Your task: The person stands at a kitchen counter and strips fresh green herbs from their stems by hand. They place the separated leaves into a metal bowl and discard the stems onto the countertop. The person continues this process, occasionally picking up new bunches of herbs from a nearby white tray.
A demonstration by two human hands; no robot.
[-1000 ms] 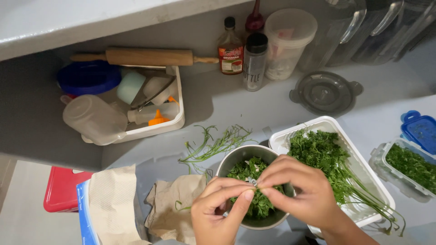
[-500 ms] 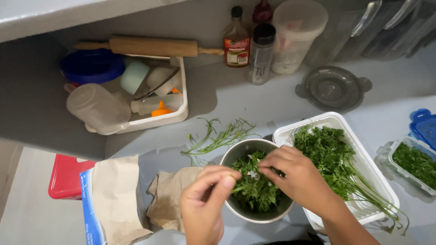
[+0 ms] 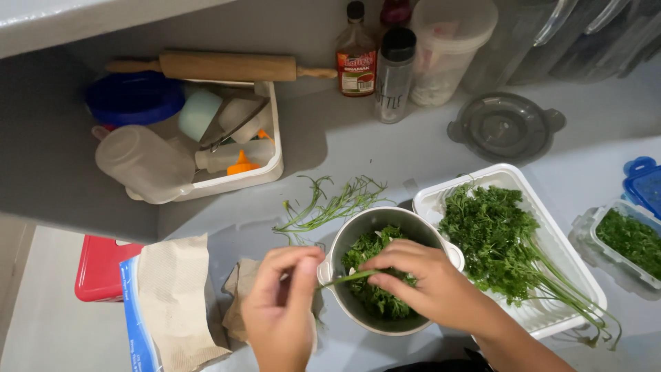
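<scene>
Fingers (image 3: pixel 303 265) of the left hand (image 3: pixel 279 310) are pinched together on one end of a thin green stem (image 3: pixel 348 277), which is stretched level over the rim of a grey metal bowl (image 3: pixel 344 238). The other end is clamped under the fingertips (image 3: pixel 382 265) of the right hand (image 3: pixel 430 289), which is held low over the bowl. Picked parsley leaves (image 3: pixel 375 300) are heaped inside the bowl.

Only the head view is given. Just right of the bowl, a white plastic tray (image 3: pixel 551 313) is seen, with a bunch of parsley (image 3: pixel 492 231) lying in it, stalks pointing toward the near right corner. A loose pile of stripped stems (image 3: pixel 330 203) is spread on the grey counter (image 3: pixel 358 148) behind the bowl. Brown paper towels (image 3: pixel 175 296) lie left of the left hand, partly over a blue box, with a red lid (image 3: pixel 100 269) beyond. Farther back, a white bin (image 3: pixel 265 169) of utensils is set below a wooden rolling pin (image 3: pixel 227 67), and bottles stand against the wall. A small clear container of chopped greens (image 3: pixel 630 238) sits at the far right.
</scene>
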